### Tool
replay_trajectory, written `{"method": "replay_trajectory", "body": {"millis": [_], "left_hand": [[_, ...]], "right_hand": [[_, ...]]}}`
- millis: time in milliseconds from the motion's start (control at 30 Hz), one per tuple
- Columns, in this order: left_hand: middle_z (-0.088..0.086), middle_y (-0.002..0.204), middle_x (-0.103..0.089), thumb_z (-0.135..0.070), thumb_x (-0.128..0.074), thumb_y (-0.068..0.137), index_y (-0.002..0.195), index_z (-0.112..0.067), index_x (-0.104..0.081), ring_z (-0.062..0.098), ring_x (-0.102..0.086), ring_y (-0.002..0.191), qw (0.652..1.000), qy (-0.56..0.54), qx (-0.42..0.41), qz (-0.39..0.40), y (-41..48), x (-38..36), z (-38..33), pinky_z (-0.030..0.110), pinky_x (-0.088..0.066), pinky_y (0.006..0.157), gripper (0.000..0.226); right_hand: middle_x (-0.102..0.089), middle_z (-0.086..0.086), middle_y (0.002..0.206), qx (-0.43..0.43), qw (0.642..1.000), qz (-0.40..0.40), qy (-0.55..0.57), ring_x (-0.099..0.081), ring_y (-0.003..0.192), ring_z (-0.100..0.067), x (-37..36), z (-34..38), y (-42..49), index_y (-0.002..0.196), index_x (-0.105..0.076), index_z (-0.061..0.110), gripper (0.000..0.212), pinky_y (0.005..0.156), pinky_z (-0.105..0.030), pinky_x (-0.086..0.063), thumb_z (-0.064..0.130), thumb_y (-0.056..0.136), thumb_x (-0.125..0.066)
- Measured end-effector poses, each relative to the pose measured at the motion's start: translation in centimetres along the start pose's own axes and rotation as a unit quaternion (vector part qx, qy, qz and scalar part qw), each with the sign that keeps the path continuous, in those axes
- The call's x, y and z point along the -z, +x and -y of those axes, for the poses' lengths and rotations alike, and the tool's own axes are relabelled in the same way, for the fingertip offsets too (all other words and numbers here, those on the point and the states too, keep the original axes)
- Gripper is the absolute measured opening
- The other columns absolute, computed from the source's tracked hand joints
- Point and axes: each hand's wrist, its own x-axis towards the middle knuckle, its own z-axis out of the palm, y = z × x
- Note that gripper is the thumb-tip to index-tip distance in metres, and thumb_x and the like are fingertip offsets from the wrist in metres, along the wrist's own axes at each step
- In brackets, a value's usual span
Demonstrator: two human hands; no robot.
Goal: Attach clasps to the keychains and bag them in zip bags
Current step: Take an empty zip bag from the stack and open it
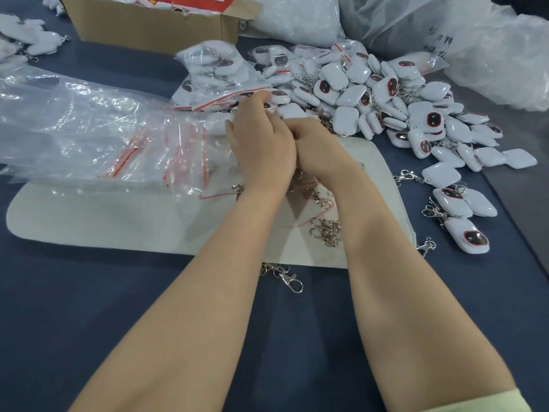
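Hands meet just above frame centre, over the far edge of a white mat (118,221) lying on the dark blue tabletop (148,307). Left grip (261,144) is back-up with fingers curled forward, tips at the filled zip bags (219,72) at 12 o'clock. Right grip (315,147) is pressed against it from 3 o'clock, fingers curled under and hidden behind the left. Anything between them is covered, so cannot tell whether either grip holds something. Keychains (386,96), white rounded squares, some showing dark red-rimmed faces, are heaped from 12 to 2 o'clock of the hands, overlapping each other. A smaller bunch of clasped keychains (457,209) lies at 3 o'clock, apart from the heap, metal hooks showing. Loose clasps (325,230) sit on the mat at 6 o'clock of the hands, between the two forearms. A single clasp (291,281) lies just off the mat's near edge on the tabletop. Empty zip bags (133,150), clear with red seal lines, are stacked at 9 o'clock, partly over the mat. Cardboard box (154,28) stands open at 11 o'clock. Big clear plastic sacks (445,25) are at 1 o'clock along the far edge. White pieces (38,40) at 10 o'clock are too blurred to identify. Pale green sleeve (490,402) shows on the right arm at 5 o'clock.
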Motion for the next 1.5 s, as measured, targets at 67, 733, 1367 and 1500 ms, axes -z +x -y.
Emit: {"method": "replay_trajectory", "body": {"millis": [67, 733, 1367, 1500], "left_hand": [[0.001, 0.129, -0.056, -0.002, -0.034, 0.091, 0.117, -0.013, -0.057, 0.017, -0.041, 0.13, 0.999, 0.046, -0.029, 0.002, -0.1, 0.0, 0.0, 0.035, -0.008, 0.116, 0.037], [0.014, 0.115, -0.061, -0.001, -0.045, 0.086, 0.119, -0.005, -0.054, 0.029, -0.054, 0.108, 0.985, 0.125, -0.038, 0.114, -0.3, -0.3, 1.6, 0.036, -0.041, 0.092, 0.035], [0.009, 0.114, -0.06, -0.003, -0.045, 0.088, 0.121, -0.008, -0.053, 0.025, -0.057, 0.101, 0.983, 0.129, -0.029, 0.127, -0.3, -0.2, 1.4, 0.039, -0.045, 0.091, 0.035], [0.01, 0.115, -0.06, -0.003, -0.046, 0.088, 0.122, -0.008, -0.053, 0.026, -0.057, 0.103, 0.983, 0.132, -0.03, 0.128, -0.3, -0.2, 1.4, 0.04, -0.044, 0.092, 0.035]], "right_hand": [[-0.05, 0.014, 0.044, -0.013, 0.999, 0.024, -0.02, -0.039, 0.042, 0.005, 0.4, -0.1, -0.3, 0.064, -0.058, 0.02, 0.035, 0.044, -0.014, -0.034, -0.006, 0.083, -0.045], [0.004, -0.02, 0.16, -0.211, 0.922, -0.178, -0.273, 0.005, 0.148, -0.033, 0.1, -3.4, 0.6, 0.144, -0.038, 0.014, 0.051, 0.118, -0.044, -0.003, 0.035, 0.098, -0.042], [-0.047, 0.005, 0.098, -0.071, 0.868, -0.4, 0.286, -0.064, 0.078, -0.015, 1.1, -2.8, 1.0, 0.115, -0.041, 0.015, 0.024, 0.08, -0.03, -0.056, 0.01, 0.096, -0.053], [-0.047, -0.003, 0.104, -0.061, 0.866, -0.318, 0.381, -0.065, 0.067, -0.011, 0.6, -2.6, 1.3, 0.132, -0.041, 0.01, 0.042, 0.073, -0.021, -0.056, -0.004, 0.094, -0.051]]}}
